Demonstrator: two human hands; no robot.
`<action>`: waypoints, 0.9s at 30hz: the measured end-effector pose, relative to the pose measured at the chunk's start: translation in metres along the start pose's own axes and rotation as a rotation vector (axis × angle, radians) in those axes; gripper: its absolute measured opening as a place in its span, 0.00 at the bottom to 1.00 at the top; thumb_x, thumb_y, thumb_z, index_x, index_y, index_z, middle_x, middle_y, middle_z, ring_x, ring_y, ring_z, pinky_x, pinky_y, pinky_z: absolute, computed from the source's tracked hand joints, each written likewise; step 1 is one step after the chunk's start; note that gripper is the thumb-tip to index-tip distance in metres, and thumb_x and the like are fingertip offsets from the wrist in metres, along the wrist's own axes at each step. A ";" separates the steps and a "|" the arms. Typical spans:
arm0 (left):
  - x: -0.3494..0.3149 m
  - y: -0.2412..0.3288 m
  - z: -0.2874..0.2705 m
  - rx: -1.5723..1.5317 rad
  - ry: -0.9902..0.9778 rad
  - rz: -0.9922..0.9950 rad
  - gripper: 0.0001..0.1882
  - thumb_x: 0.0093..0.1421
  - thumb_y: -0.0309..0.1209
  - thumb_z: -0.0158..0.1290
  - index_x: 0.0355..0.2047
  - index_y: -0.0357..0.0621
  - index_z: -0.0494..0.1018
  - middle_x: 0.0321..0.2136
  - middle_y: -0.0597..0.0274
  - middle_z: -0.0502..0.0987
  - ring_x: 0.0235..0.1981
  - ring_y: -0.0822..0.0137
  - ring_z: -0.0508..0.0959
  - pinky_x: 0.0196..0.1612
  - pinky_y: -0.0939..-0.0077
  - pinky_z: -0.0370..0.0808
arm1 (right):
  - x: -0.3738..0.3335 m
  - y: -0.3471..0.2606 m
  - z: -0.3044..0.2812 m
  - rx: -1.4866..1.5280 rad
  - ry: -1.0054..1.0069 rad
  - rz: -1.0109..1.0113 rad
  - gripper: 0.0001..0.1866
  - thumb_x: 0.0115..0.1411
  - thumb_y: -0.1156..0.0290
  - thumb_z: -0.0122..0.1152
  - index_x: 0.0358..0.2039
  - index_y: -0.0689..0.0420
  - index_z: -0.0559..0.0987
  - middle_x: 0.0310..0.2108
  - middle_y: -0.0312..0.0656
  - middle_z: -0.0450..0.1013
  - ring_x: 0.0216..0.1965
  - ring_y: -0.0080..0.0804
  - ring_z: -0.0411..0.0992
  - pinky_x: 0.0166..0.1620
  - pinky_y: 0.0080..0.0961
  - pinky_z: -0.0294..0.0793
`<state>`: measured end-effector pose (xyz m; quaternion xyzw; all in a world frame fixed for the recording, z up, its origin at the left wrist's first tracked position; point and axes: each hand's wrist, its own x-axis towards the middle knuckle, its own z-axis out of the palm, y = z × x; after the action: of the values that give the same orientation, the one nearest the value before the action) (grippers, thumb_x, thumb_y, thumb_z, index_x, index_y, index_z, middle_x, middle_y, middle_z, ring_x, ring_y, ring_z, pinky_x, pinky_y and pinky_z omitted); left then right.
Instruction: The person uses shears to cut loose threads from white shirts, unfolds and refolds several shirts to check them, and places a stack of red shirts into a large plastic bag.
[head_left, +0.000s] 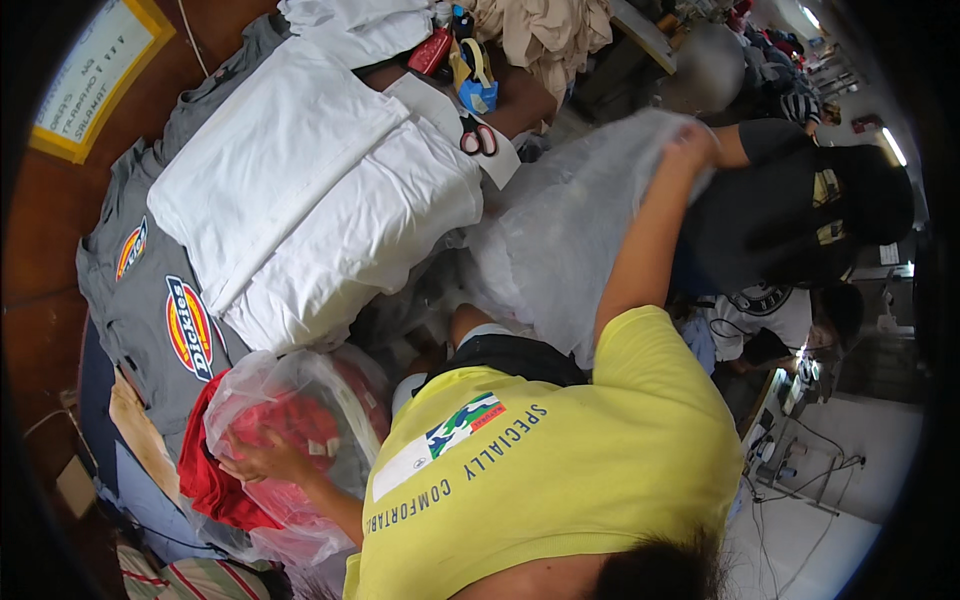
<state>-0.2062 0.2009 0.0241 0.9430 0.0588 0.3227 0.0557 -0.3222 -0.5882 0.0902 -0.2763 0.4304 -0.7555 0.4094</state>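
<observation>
My right hand (690, 147), raised at the right and slightly blurred, grips the upper edge of a large translucent plastic bag (565, 215). The bag hangs down toward my lap. At the lower left my left hand (265, 460) rests against a second clear plastic bag (285, 375), its fingers spread. Red cloth (215, 480) shows through and beside this bag. Beyond the bags lies a thick stack of folded white garments (330, 200). Dark grey shirts (145, 330) with colourful printed emblems lie under and left of the stack.
Red-handled scissors (478, 140), a tape roll (478, 75) and a red bottle (430, 52) sit behind the stack. Beige cloth (545, 35) is heaped at the back. A person in dark clothes (770, 220) is close on the right; another person in white (775, 325) sits beyond.
</observation>
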 end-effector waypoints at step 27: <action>0.088 0.192 0.017 0.214 -0.029 0.079 0.17 0.52 0.32 0.52 0.44 0.57 0.71 0.60 0.56 0.53 0.62 0.46 0.46 0.58 0.46 0.44 | -0.025 0.393 -0.030 -0.694 -0.828 0.639 0.18 0.59 0.67 0.46 0.50 0.56 0.64 0.41 0.40 0.66 0.36 0.31 0.66 0.39 0.29 0.69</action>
<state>-0.1125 0.0236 0.0906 0.9498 0.0550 0.3027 -0.0574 -0.1830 -0.6690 -0.2702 -0.5206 0.5174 -0.2424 0.6344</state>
